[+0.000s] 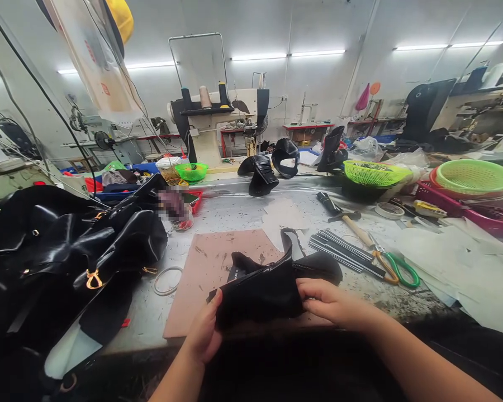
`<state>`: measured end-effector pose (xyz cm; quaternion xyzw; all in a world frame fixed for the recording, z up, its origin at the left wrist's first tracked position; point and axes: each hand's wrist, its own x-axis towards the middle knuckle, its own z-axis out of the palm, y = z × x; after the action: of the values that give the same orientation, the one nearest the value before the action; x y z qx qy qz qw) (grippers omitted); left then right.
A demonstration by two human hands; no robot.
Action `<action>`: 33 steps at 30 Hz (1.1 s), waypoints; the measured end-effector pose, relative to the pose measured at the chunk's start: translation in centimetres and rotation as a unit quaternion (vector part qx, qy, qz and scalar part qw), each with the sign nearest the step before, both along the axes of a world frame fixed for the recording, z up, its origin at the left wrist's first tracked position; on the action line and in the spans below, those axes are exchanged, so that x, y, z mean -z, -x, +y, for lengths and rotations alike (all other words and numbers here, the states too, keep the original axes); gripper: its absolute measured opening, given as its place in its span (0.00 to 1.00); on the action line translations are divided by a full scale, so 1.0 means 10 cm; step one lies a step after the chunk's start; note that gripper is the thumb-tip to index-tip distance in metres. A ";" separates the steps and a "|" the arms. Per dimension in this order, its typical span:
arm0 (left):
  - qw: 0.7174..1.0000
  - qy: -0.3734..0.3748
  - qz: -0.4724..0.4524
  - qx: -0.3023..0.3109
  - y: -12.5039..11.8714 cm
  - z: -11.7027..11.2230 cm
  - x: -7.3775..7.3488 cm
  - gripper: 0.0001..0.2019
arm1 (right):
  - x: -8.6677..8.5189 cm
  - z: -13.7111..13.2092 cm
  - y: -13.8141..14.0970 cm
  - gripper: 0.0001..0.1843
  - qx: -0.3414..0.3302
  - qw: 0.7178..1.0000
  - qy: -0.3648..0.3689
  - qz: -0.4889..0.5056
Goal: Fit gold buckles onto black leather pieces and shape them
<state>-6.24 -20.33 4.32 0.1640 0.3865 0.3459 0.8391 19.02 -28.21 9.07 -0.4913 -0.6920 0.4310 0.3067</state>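
Note:
A black leather piece [265,286] is held at the near edge of the workbench, over a pink cutting mat [209,267]. My left hand [204,334] grips its left lower corner, thumb on top and fingers closed under it. My right hand [327,301] pinches its right edge, fingers curled onto the leather. A narrow flap of the piece sticks up toward the bench's middle.
A heap of black leather bags [62,245] with gold clasps fills the left. Green-handled scissors [396,268], a hammer [346,215] and black strips [339,251] lie right of the mat. Green baskets [375,172] and a sewing machine [218,120] stand behind.

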 end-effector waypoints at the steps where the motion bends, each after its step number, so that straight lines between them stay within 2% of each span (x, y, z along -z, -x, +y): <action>1: 1.000 -0.003 0.000 -0.001 0.00 0.00 0.00 0.17 | -0.01 -0.02 0.01 0.09 0.001 1.000 0.006 0.003; 4: 1.000 -0.009 0.002 -0.002 -0.02 0.00 -0.02 0.17 | -0.02 -0.07 0.05 0.12 0.019 1.000 0.015 0.008; 7: 1.000 -0.007 0.003 0.008 -0.03 0.00 -0.03 0.17 | -0.02 -0.10 0.12 0.10 0.050 0.999 0.020 0.003; 10: 1.000 -0.023 0.020 -0.006 -0.03 -0.01 -0.02 0.17 | -0.02 -0.12 0.21 0.09 0.093 0.995 0.033 -0.006; 14: 0.999 -0.040 0.024 -0.006 -0.02 -0.03 -0.02 0.17 | 0.01 -0.12 0.26 0.05 0.148 0.986 0.023 -0.069; 17: 0.998 -0.050 0.039 -0.024 -0.03 -0.04 -0.01 0.17 | 0.06 -0.15 0.23 0.11 0.181 0.973 -0.017 -0.144; 19: 0.995 -0.073 0.055 -0.029 -0.04 -0.05 0.00 0.19 | 0.12 -0.18 0.23 0.16 0.210 0.965 -0.037 -0.150; 21: 0.993 -0.100 0.065 -0.025 -0.05 -0.06 0.01 0.21 | 0.19 -0.22 0.28 0.15 0.243 0.964 -0.039 -0.101; 25: 0.990 -0.121 0.066 -0.023 -0.07 -0.10 0.01 0.22 | 0.33 -0.29 0.46 0.12 0.280 0.956 0.005 0.091; 27: 0.990 -0.126 0.059 -0.025 -0.06 -0.12 0.02 0.22 | 0.33 -0.32 0.51 0.13 0.281 0.952 0.006 0.124; 29: 0.985 -0.156 0.062 -0.040 -0.02 -0.11 0.03 0.20 | 0.24 -0.34 0.50 0.11 0.285 0.955 -0.038 0.076; 31: 0.975 -0.196 0.088 -0.060 0.02 -0.08 0.07 0.18 | 0.08 -0.33 0.44 0.09 0.279 0.952 -0.128 -0.012; 33: 0.961 -0.226 0.144 -0.073 0.04 -0.03 0.10 0.18 | -0.08 -0.25 0.39 0.09 0.263 0.923 -0.250 -0.126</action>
<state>-6.67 -20.59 3.27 0.3688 0.4255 0.4572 0.6884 15.11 -30.71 9.84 -0.6132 -0.6562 0.0823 0.4320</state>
